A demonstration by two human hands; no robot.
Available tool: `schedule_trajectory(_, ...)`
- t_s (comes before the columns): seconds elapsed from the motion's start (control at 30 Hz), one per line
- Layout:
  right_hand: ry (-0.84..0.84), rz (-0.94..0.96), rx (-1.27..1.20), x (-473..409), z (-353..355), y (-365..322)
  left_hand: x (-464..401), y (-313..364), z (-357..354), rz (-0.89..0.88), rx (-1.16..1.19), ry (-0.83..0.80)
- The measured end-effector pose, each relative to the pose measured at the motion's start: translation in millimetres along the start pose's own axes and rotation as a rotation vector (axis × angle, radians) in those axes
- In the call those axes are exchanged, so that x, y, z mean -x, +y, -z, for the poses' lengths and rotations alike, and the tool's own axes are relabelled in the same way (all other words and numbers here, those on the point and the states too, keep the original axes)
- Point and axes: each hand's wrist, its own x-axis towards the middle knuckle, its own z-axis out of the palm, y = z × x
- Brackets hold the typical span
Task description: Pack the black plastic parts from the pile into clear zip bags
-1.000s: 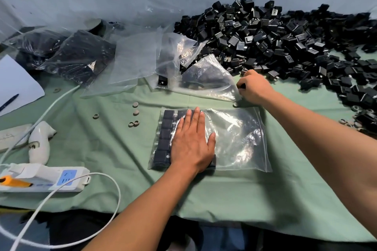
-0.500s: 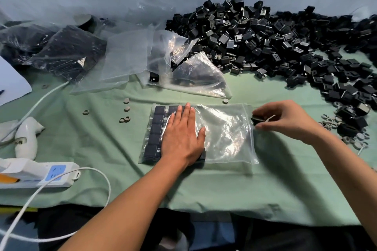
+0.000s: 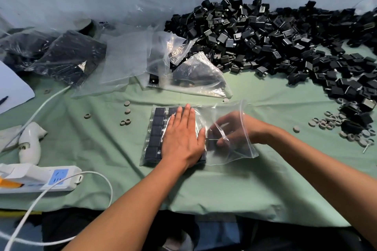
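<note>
We see the zip bag (image 3: pixel 228 128) flat on the green cloth (image 3: pixel 224 189), near-centre. The right hand (image 3: pixel 230 128), over at the far pile (image 3: pixel 275 36) a second ago, is now inside the bag's mouth pinching a black part (image 3: pixel 214 140); another piece joins the rows. The left hand (image 3: pixel 181 138) still presses flat, fingers straight.

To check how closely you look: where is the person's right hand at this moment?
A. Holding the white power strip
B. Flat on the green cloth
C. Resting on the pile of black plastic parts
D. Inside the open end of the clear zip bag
D: the right hand shows through the clear zip bag, reaching in beside the left hand pressing the packed rows.
</note>
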Motion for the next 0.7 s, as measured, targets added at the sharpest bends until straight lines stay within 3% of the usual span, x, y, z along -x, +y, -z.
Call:
schedule_trajectory(0.1, 0.010, 0.038, 0.137, -10.0, -7.2, -6.5, -0.1, -0.1, 0.2, 0.001, 0.001, 0.004)
schedule_trajectory(0.4, 0.045, 0.013, 0.143, -22.2, -19.5, -8.9, -0.2, 0.2, 0.2, 0.003, 0.011, 0.006)
schedule_trajectory(0.7, 0.080, -0.044, -0.020, -24.6, -28.3, -8.5, 0.4, -0.4, -0.6, -0.005, 0.032, 0.011)
